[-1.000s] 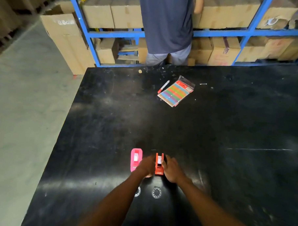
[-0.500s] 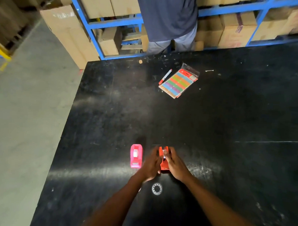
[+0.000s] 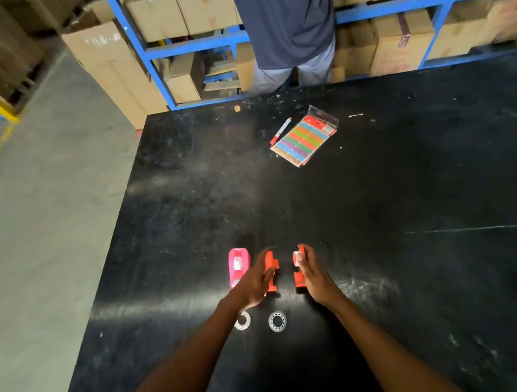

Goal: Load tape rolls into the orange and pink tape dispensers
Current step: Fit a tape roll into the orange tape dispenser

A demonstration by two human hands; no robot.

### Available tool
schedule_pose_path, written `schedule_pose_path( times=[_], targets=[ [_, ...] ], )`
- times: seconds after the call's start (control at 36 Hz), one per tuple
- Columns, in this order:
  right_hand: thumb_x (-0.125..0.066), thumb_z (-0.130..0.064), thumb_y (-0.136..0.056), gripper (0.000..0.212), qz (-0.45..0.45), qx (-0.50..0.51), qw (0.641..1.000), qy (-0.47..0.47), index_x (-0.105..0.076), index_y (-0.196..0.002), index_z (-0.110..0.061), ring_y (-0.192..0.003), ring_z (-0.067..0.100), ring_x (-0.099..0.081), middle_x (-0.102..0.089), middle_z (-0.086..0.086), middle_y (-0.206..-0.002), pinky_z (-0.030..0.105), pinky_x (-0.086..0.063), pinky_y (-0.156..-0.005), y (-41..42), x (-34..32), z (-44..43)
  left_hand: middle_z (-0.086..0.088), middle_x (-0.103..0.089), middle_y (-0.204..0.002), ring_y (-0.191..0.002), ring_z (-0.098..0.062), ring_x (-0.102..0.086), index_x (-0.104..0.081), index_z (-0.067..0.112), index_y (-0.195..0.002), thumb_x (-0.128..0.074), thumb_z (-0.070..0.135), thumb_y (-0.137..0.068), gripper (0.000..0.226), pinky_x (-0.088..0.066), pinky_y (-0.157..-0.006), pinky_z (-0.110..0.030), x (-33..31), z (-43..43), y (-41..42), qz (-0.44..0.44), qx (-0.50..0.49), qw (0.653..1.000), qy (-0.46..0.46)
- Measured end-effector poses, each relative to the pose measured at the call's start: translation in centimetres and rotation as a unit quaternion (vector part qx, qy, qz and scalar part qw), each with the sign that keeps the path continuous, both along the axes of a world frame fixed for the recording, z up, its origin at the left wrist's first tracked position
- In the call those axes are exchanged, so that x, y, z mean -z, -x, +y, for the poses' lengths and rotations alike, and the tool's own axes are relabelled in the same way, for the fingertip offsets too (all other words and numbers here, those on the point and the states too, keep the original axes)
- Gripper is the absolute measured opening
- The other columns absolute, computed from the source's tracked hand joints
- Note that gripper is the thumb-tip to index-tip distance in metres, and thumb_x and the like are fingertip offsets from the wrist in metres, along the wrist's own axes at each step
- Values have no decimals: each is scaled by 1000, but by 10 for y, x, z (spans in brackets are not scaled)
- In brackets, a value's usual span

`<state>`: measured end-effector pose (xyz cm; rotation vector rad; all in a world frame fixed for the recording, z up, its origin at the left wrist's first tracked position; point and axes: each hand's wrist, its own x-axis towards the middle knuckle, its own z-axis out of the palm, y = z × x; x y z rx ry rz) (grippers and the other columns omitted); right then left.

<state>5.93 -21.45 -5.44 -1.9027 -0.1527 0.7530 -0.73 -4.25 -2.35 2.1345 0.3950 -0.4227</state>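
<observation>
While the pink dispenser (image 3: 238, 267) sat on the black tabletop (image 3: 367, 260), the left hand (image 3: 258, 277) and right hand (image 3: 313, 276) each held one orange dispenser half, fingers closed, above two tape rolls (image 3: 277, 321).

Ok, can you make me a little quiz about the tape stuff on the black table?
1. True or false: the orange dispenser is in one piece.
2. How many tape rolls lie near the arms: A) one B) two C) four?
3. Fill in: the pink dispenser sits to the ___ of the left hand.

Key:
1. False: the left hand holds one orange half, the right hand the other half.
2. B: one roll, another roll.
3. Left: pink dispenser.
</observation>
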Motion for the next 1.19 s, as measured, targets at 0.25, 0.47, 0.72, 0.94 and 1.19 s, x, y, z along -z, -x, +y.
schedule_pose_path(
  times=[0.25, 0.47, 0.72, 0.94, 1.19],
  targets=[
    [-32, -65, -95, 46, 4, 25, 1000, -5, -37, -135, -45, -118, 8, -54, -53, -10, -134, 31, -39, -103, 22, -25, -17, -28, -53, -136, -116, -44, -60, -24, 14, -154, -36, 28, -106, 52, -50, -97, -49, 45, -17, -25, 57, 13, 979, -194],
    [-32, -66, -93, 50, 0, 50, 999, -2, -38, -137, -44, -106, -24, -49, -54, -12, -134, 18, -40, -98, 32, -28, -28, -24, -43, -139, -111, -46, -64, -25, 19, -152, -70, 11, -88, 79, -53, -90, -52, 56, -29, -22, 64, -15, 965, -254],
    [-34, -85, -82, 63, 0, 66, 997, -32, -41, -134, -49, -118, -4, -56, -57, -13, -133, 42, -47, -106, 38, -22, -22, -14, -43, -135, -103, -39, -64, -31, 20, -150, -47, 30, -101, 53, -54, -86, -49, 23, -37, -13, -83, -98, 977, -169],
    [-23, -51, -104, 46, -11, 59, 998, -23, -39, -146, -39, -135, 4, -43, -47, -12, -147, 31, -31, -116, 39, -31, -18, 4, -68, -92, -69, -10, -62, -64, 23, -112, -54, 41, -98, 24, -45, -56, -23, -4, -33, -6, -8, -84, 971, 225],
    [-26, -49, -105, 45, -50, 52, 997, 8, -38, -147, -38, -135, 8, -44, -46, -12, -149, 27, -32, -110, 36, -28, -26, -2, -70, -93, -82, -8, -68, -67, 5, -118, -60, 19, -99, 24, -57, -73, -24, -10, -41, -7, -65, -71, 975, 199]
  ],
)
